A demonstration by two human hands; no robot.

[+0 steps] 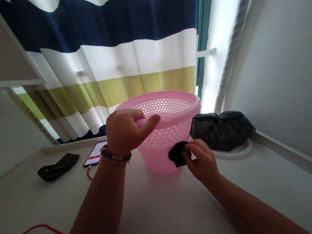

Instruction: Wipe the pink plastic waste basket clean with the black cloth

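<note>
On the pale bench point(143, 215), as the head view shows, a pink perforated wastebasket point(168, 134) stands in the middle, its mouth facing up. The left hand point(124, 130) is clenched on the near left part of the basket's rim, the thumb lying along it; a beaded bracelet point(114, 157) circles that wrist. The right hand point(203, 161) pinches a crumpled black wad point(177, 154) between thumb and fingers, just in front of the basket's lower right wall; whether the wad touches the wall, I cannot tell, nor whether it is cloth or plastic. Behind the right hand, a knotted black plastic bag point(223, 129) rests on a white round-edged piece point(239, 153). To the left of the left forearm lies a smartphone point(93, 155) with a lit screen and a red cable point(89, 172) at its lower end, and near it a folded black bundle point(59, 166). A striped curtain point(98, 29) hangs behind the basket.
</note>
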